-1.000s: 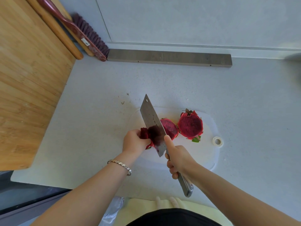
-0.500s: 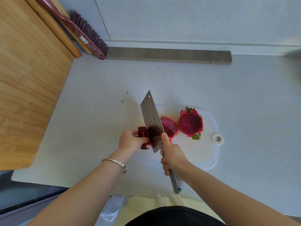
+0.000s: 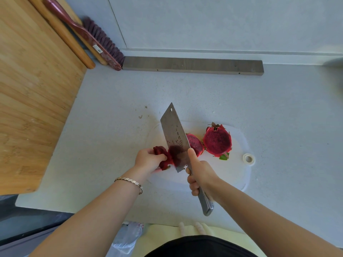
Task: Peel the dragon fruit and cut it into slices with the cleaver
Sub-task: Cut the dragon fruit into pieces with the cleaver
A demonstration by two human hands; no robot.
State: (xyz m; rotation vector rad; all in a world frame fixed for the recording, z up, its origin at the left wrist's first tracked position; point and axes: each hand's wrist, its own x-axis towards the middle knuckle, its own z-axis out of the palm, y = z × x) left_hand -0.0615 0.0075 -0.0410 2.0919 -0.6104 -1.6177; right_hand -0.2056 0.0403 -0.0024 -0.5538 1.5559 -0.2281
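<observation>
- The right grip (image 3: 201, 175) is wrapped round the steel handle (image 3: 205, 203) of the cleaver (image 3: 174, 134), with the thumb stretched along the heel of the blade.
- The blade points away from the person, its flat smeared with dark red juice, and its lower part lies against the held fruit.
- The left grip (image 3: 148, 160) is curled over a peeled piece of dragon fruit (image 3: 162, 153), dark red, at the near left of the cutting board (image 3: 232, 175). Its fingertips press the flesh just beside the blade.
- A bracelet (image 3: 130, 180) sits on the left wrist.
- A second fruit piece (image 3: 194, 145) lies on the board just right of the blade, cut face up.
- The unpeeled half (image 3: 217, 140) rests beside it, further right, with pink skin and green tips round its red face.
- A small white ring (image 3: 248, 158) sits at the board's right edge.
- The white board lies on the pale grey counter (image 3: 111, 108).
- A large wooden board (image 3: 27, 89) covers the counter's left side.
- A red brush (image 3: 100, 41) and a grey strip (image 3: 193, 66) lie along the back wall.
</observation>
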